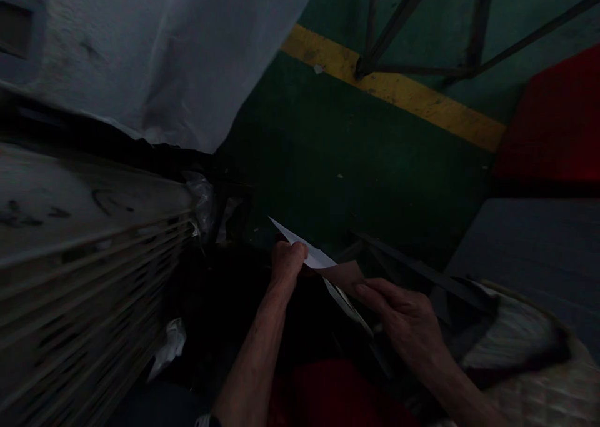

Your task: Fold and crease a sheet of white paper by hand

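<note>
A thin sheet of paper (pixel 319 256), pale on the left part and duller brownish towards the right, stretches between my two hands. My left hand (pixel 287 263) is closed on its left part, thumb on top. At the right end of the sheet, my right hand (pixel 404 314) pinches the edge between thumb and fingers. Just below the sheet runs a narrow light-coloured strip (pixel 349 308), which I cannot make out in the dim light. Under my hands it is too dark to see detail.
On the left stands a slatted pale plastic crate (pixel 94 277) with dark markings. A grey-white plastic cover (pixel 197 58) hangs behind it. The green floor (pixel 323 145) has a yellow line (pixel 403 102), with a metal frame (pixel 417 70) over it. A red object (pixel 557 120) is at right.
</note>
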{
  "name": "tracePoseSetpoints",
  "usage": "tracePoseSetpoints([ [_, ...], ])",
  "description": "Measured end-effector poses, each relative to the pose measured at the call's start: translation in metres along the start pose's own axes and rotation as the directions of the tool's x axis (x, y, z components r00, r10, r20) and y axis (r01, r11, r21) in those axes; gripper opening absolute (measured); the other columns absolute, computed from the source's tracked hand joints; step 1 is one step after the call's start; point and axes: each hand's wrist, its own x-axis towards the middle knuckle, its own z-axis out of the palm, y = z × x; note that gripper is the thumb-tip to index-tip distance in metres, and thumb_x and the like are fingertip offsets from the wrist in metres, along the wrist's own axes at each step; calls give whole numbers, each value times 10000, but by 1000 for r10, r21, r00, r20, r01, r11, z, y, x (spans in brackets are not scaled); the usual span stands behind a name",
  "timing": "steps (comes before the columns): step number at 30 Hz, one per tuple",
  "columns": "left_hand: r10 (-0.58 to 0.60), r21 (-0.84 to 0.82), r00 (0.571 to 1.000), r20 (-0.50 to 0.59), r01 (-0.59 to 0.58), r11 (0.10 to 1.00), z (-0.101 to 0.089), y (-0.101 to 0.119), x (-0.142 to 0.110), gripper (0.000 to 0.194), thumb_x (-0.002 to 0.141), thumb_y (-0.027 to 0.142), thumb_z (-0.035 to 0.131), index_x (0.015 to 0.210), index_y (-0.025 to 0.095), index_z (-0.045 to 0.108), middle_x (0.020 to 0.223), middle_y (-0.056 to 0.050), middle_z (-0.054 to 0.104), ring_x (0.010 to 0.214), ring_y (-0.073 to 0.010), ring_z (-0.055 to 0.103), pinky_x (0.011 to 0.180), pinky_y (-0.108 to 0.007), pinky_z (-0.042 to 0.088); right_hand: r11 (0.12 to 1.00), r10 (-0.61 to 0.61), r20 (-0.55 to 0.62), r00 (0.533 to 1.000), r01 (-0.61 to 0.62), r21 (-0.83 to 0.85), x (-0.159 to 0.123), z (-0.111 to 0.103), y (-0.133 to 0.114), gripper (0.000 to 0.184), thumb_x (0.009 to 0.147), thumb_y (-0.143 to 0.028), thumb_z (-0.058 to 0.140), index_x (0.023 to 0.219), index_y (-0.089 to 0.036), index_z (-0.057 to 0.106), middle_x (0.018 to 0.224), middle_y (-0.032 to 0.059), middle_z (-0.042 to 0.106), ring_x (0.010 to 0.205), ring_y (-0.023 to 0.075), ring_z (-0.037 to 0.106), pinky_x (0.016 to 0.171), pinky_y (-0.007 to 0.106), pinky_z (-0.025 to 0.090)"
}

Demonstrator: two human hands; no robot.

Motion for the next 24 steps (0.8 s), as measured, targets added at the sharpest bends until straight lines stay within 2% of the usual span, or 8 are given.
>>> tracePoseSetpoints([
  [4,-4,-98,1000,31,7,995,0,2,-5,192,815,267,599,719,104,567,613,18,548,525,-96,527,505,-230,466,996,47,-52,998,-51,-69,3,3,-2,338,779,-469,508,645,-182,626,550,-13,554,513,147,507,472,233,362],
  [7,-2,-187,999,39,9,982,-1,1,-5,136,791,217,599,722,103,571,606,16,552,511,-96,521,497,-228,462,979,-94,-105,990,73,-190,7,4,-2,339,833,-444,476,625,-193,569,536,-19,535,476,129,486,453,231,348],
  [9,-3,-258,999,47,15,966,-2,0,-7,75,751,167,594,726,97,581,615,0,571,507,-104,526,491,-232,461,917,-290,-121,949,240,-320,10,6,-2,330,899,-390,442,655,-190,540,544,-20,530,462,113,485,448,220,346],
  [12,-46,-390,993,107,84,917,-7,-4,-20,113,707,173,574,775,87,603,669,-43,614,529,-144,566,490,-260,482,769,-523,-71,850,434,-470,14,13,-3,322,957,-304,391,689,-170,506,566,-2,512,488,114,486,466,231,327],
  [16,-151,-537,947,284,288,793,-19,-13,-45,200,750,264,548,832,90,601,726,-79,636,591,-182,610,499,-269,498,622,-652,70,755,585,-520,15,27,-6,344,959,-196,344,654,-151,496,600,35,474,547,160,442,508,296,285],
  [18,-204,-578,916,345,379,723,-25,-20,-53,158,754,205,528,822,77,591,706,-86,632,584,-175,608,505,-258,498,570,-684,149,714,650,-503,13,35,-9,357,945,-139,329,629,-148,495,606,39,467,565,169,430,524,307,292],
  [21,-258,-629,888,379,452,632,-29,-32,-55,177,722,58,466,858,58,580,708,-86,635,591,-163,611,536,-248,505,554,-715,191,672,712,-432,4,43,-15,277,935,-132,343,746,-111,544,740,75,547,716,198,504,635,322,387],
  [24,-256,-669,894,368,446,594,-26,-44,-54,200,693,7,478,852,42,595,714,-99,649,623,-180,626,579,-260,520,619,-731,22,682,676,-401,-10,43,-16,154,912,-189,461,993,-85,540,962,122,586,940,256,520,808,399,413],
])
